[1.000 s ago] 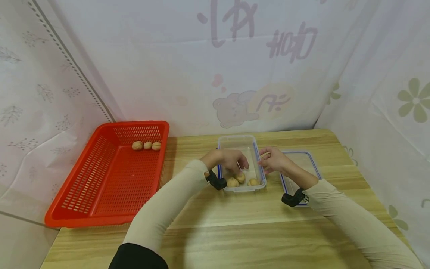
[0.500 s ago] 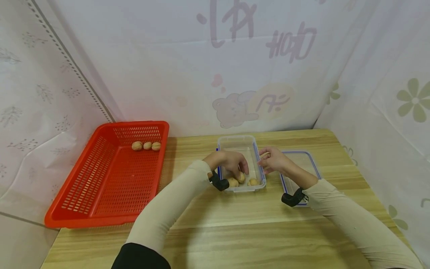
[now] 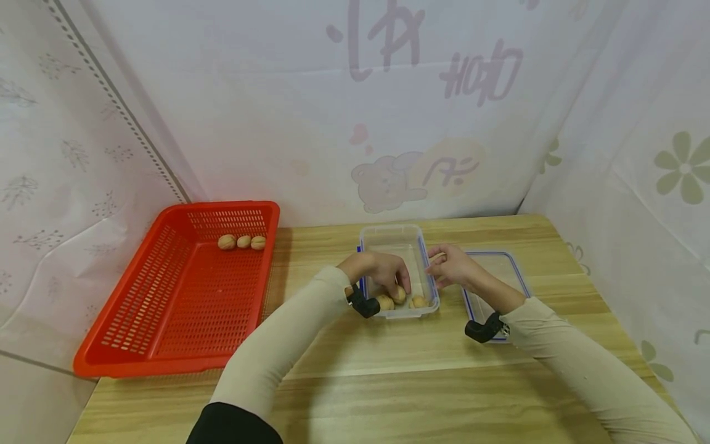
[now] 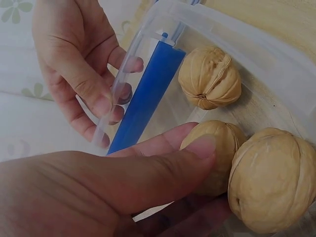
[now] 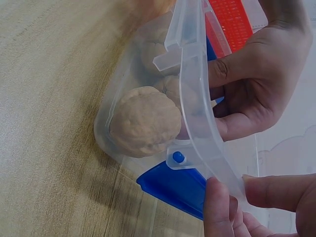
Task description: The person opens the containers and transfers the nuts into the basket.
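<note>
In the head view, my left hand (image 3: 385, 270) reaches into a clear plastic box (image 3: 391, 229) with blue clips. Its thumb and fingers pinch a walnut (image 4: 224, 140), low in the box. Another walnut (image 4: 272, 181) touches that one, and a third walnut (image 4: 210, 78) lies apart near the clip side. My right hand (image 3: 452, 266) is at the box's right side. In the right wrist view, its thumb and fingers pinch the box rim (image 5: 224, 170) beside a blue clip (image 5: 173, 190).
A red plastic basket (image 3: 213, 296) stands at the left, with several walnuts (image 3: 243, 242) along its far right corner. The box's clear lid (image 3: 501, 271) with a blue seal lies on the wooden table (image 3: 388, 382) under my right forearm. Patterned cloth hangs behind.
My left hand has moved slightly down and right within the box, and its fingers have come around a walnut. The right hand stays at the box's side.
</note>
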Tool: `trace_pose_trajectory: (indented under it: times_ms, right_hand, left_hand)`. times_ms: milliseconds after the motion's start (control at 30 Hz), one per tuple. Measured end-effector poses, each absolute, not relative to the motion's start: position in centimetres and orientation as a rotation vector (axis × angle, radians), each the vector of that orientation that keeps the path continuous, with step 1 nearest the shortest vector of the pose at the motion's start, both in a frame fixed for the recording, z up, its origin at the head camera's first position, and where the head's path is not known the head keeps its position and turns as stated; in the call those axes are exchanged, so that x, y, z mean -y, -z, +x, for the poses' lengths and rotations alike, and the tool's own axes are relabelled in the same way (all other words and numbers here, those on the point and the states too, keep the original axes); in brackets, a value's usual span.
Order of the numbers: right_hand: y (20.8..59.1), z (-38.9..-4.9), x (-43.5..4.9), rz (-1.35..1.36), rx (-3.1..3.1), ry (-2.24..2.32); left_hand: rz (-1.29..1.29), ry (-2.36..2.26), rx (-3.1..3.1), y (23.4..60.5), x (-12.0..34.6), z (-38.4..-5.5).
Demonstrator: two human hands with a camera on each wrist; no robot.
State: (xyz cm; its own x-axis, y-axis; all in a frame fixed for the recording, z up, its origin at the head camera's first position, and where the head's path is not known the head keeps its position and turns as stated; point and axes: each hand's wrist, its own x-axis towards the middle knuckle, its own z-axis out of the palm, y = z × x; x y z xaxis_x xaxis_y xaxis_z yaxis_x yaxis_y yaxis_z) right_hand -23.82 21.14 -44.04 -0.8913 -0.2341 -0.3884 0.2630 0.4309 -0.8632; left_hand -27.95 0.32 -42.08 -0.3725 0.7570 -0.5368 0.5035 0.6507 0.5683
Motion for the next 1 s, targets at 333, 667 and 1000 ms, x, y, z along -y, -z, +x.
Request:
trace_pose_trajectory:
  times_ms: [333, 667, 1000]
  right_hand:
    - [43.8, -23.6, -21.1, 0.023, -2.230, 1.467]
    - [43.9, -23.7, -21.1, 0.030, -2.230, 1.459]
    - [43.8, -23.7, -21.1, 0.025, -2.231, 1.460]
  left_hand:
    - [0.976, -0.426, -2.080, 42.0, 0.0, -28.0]
    - [0.956, -0.558, -2.069, 41.3, 0.7, -28.6]
    - [0.864, -0.690, -2.032, 39.8, 1.0, -28.6]
